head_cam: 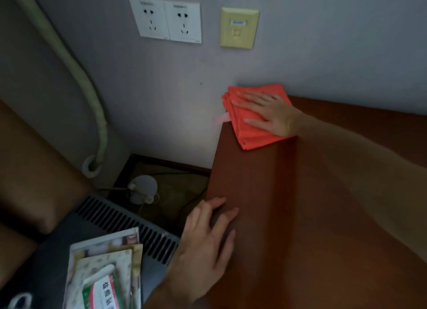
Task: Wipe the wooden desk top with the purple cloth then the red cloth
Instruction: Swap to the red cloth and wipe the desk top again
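1. A brown padded seat with a smooth, leather-like face fills the far left; above it a pale, wrapped hose curves down the grey wall to a white ring at its lower end.
2. At the bottom left, a stack of glossy printed papers lies on a dark grey unit with a row of narrow vent slots along its top.
3. Behind the unit, on the floor, sits a small round white device with thin cords trailing from it.
4. On the wall above, two white square sockets sit side by side, with a yellowish square plate just to their right.
5. The left hand lies flat at the near left edge of the wooden desk top, fingers straight and slightly spread, gripping nothing, the forearm rising from the lower edge.
6. The desk top is a smooth, reddish-brown slab with a straight left edge running away to the wall.
7. The red cloth, folded into a layered square of soft fabric, rests on the far left corner of the desk against the wall.
8. The right hand presses flat on the cloth, fingers extended and pointing left, palm down; the bare forearm stretches in, motion-blurred, from the right.
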Demonstrator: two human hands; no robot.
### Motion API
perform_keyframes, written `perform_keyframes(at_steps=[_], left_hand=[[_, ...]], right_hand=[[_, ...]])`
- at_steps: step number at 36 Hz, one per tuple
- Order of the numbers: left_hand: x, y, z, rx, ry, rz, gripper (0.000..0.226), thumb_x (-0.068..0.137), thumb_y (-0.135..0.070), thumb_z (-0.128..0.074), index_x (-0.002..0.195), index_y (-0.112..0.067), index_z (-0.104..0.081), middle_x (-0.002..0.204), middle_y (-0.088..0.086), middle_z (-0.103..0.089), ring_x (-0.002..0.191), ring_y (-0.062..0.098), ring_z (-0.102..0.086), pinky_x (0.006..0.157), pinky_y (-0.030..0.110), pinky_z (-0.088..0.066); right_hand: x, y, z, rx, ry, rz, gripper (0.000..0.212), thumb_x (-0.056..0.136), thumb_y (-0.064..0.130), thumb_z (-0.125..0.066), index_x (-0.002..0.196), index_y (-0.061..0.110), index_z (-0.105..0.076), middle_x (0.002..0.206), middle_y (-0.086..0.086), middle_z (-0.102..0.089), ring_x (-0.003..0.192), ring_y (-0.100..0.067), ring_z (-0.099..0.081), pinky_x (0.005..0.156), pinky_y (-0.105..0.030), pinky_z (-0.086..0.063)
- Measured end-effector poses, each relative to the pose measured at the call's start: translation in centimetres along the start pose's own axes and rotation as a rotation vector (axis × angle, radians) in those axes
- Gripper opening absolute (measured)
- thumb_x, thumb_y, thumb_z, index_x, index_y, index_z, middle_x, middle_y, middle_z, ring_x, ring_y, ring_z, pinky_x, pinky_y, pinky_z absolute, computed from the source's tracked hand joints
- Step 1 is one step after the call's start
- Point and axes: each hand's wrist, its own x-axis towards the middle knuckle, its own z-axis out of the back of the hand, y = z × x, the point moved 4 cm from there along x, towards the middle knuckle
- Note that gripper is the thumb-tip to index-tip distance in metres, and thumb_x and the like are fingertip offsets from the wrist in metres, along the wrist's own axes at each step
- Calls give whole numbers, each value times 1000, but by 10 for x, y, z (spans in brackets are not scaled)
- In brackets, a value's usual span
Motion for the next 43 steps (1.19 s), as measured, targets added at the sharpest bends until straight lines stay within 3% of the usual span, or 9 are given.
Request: perform_keyframes(at_steps=[5,11,19,22,26,29,32,39,43], left_hand=[[1,-3,2,38,20,-2,38,104,-41,-42,139,-31,-50,143,-3,-40,126,15,-43,107,31,-36],[2,-6,5,65,3,-18,39,104,-40,-41,135,-25,-57,137,-1,-44,122,16,-45,104,31,-35],[-5,-17,18,69,-92,-85,33,104,-35,-41,119,-12,-59,125,5,-50,112,25,-51,97,42,-41],[-19,-27,22,19,-112,-95,27,104,-31,-42,113,-10,-58,118,6,-51,107,25,-52,95,44,-43],[-40,-42,22,-95,-125,-49,24,103,-29,-42,108,-10,-57,111,2,-50,103,20,-50,94,41,-42],[-51,-53,17,-88,-66,-74,20,101,-28,-46,108,-12,-57,110,2,-50,103,21,-53,94,45,-44],[-55,-63,12,-24,22,-147,24,102,-32,-46,112,-13,-59,113,2,-52,104,23,-55,90,48,-47],[-57,-77,-4,3,79,-144,33,102,-35,-47,127,-14,-55,126,1,-48,113,20,-52,96,44,-46],[-39,-70,-10,-21,62,-56,45,102,-43,-45,138,-15,-47,136,1,-41,123,18,-46,104,39,-43]], right_hand=[[4,-9,4,71,-63,-169,77,91,77,-18,161,45,-17,172,12,-13,158,-14,-14,123,-45,-13],[-12,3,-8,79,-90,-413,65,104,65,-28,163,41,-14,173,8,-6,159,-17,-5,126,-50,-5],[-131,118,-27,122,-106,-494,73,98,71,-21,163,38,-13,173,7,-4,160,-21,-1,126,-53,-3],[-201,190,-37,99,-89,-429,79,92,73,-11,163,37,-14,173,7,-2,160,-20,0,127,-53,-4],[-292,269,-46,76,-99,-279,71,101,68,-25,164,35,-17,173,6,-4,160,-19,1,126,-56,-12],[-334,285,-51,70,-41,-150,73,101,69,-30,164,39,-9,173,9,2,160,-17,5,126,-55,-12],[-337,272,-49,68,-13,-42,72,100,71,-32,163,41,-11,173,10,1,160,-15,5,126,-54,-12],[-295,200,-37,47,18,305,60,98,65,-47,152,40,-43,169,4,-25,159,-13,-12,128,-44,-10],[-257,146,-30,-3,43,341,63,101,61,-45,158,39,-33,172,7,-14,159,-12,-6,128,-41,-6]])
